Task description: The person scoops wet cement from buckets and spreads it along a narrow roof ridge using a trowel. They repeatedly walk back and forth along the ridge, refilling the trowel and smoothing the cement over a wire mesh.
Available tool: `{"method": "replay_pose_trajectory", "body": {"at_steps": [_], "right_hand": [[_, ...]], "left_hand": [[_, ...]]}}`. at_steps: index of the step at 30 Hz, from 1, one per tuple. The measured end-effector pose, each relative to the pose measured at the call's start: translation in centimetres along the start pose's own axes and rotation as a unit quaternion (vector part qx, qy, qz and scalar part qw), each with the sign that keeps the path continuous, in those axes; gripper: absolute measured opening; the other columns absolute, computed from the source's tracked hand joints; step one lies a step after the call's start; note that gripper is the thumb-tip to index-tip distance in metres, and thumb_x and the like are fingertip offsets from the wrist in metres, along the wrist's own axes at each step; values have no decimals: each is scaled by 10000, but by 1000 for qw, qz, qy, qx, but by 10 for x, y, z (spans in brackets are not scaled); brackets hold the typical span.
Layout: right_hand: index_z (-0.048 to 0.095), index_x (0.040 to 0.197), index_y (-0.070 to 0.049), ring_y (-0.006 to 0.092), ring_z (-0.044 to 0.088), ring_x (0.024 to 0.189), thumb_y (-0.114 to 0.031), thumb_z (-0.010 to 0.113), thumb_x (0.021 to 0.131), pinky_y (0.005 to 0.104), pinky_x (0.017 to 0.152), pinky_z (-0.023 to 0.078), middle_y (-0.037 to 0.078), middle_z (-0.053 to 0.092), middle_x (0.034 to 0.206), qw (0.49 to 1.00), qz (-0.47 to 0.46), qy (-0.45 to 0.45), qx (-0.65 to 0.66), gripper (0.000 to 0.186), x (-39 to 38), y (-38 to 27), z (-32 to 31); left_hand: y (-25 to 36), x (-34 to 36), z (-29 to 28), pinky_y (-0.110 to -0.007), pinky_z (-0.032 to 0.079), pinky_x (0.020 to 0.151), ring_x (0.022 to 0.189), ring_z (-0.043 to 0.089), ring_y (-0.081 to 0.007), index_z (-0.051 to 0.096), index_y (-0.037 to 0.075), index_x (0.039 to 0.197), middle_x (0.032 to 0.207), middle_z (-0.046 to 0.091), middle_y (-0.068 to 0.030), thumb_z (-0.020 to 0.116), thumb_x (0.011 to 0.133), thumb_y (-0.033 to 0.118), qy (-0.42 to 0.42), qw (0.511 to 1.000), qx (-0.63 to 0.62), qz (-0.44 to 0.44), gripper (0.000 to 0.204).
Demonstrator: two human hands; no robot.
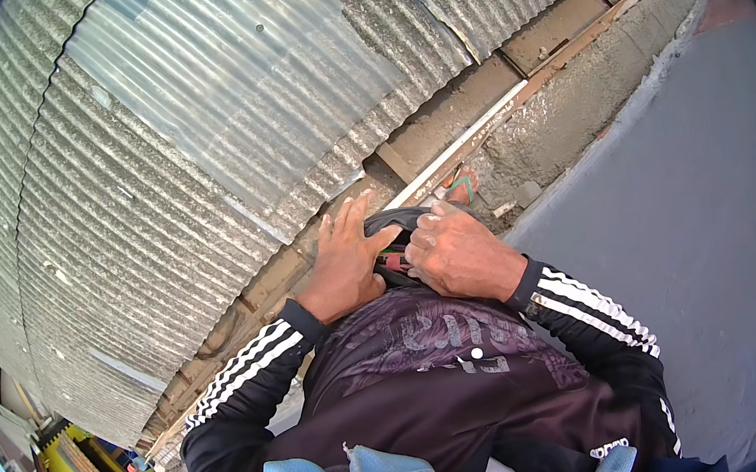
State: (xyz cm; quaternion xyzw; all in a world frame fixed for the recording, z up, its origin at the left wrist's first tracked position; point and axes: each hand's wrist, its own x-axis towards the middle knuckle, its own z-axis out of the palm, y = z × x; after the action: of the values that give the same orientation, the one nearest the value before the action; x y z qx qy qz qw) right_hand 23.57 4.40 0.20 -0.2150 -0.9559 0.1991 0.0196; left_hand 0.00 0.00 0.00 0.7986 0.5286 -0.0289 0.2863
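Note:
At my waist, a black cloth pouch (403, 218) gapes between my two hands; whether it is a bag or part of my clothing I cannot tell. Small red and green things (392, 261) show in its dark opening, too hidden to name. My left hand (343, 265) has its fingers stretched forward and apart, with the thumb against the pouch's left edge. Curled into a fist, my right hand (459, 252) grips the right edge of the pouch. Its fingertips are partly hidden. Both hands look dusty.
A corrugated roof (155, 161) with a clear sheet (248, 71) fills the left and top. Along its edge runs a wooden and white metal strip (457, 147) beside rough wet mortar (564, 118). A sandalled foot (463, 187) stands there. A smooth grey surface (669, 243) lies at right.

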Motion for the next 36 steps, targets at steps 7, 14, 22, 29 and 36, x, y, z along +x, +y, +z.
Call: {"method": "replay_pose_trajectory", "body": {"at_steps": [7,14,22,29,36], "right_hand": [[704,1061,10,269,670,898,-300,697,934,411,783,506,80,691,793,999,41,8,-31,334,-18,8,3],[666,1010,-4,262,631,836,-231,701,915,422,754,510,85,654,807,972,-1,218,88,249,-29,24,26],[698,1014,-15,247,639,844,-201,669,902,393,784,499,75,624,826,972,-20,219,77,219,-46,39,25],[698,914,-2,278,674,835,-156,668,811,405,730,547,118,669,795,989,58,136,10,187,-54,41,25],[725,905,10,286,731,825,-188,689,775,400,742,584,139,729,864,983,61,173,30,239,-58,74,25]], "left_hand": [[2,24,-4,-592,359,1182,1456,417,-459,603,170,1420,1605,380,-239,778,670,150,-9,997,-66,33,770],[11,30,-12,-563,354,1180,1450,422,-459,595,141,1426,1601,391,-227,753,672,130,2,998,-46,37,770],[15,57,-13,-598,292,1207,1456,395,-444,575,159,1477,1576,401,-234,775,659,124,-55,992,-44,105,844],[23,85,-6,-530,313,1228,1480,393,-466,577,151,1489,1593,421,-252,791,615,140,-83,988,-73,111,900],[46,123,-20,-709,181,1243,1588,258,-393,311,285,1659,1700,325,-71,828,642,75,-189,977,-18,95,1160]]}}
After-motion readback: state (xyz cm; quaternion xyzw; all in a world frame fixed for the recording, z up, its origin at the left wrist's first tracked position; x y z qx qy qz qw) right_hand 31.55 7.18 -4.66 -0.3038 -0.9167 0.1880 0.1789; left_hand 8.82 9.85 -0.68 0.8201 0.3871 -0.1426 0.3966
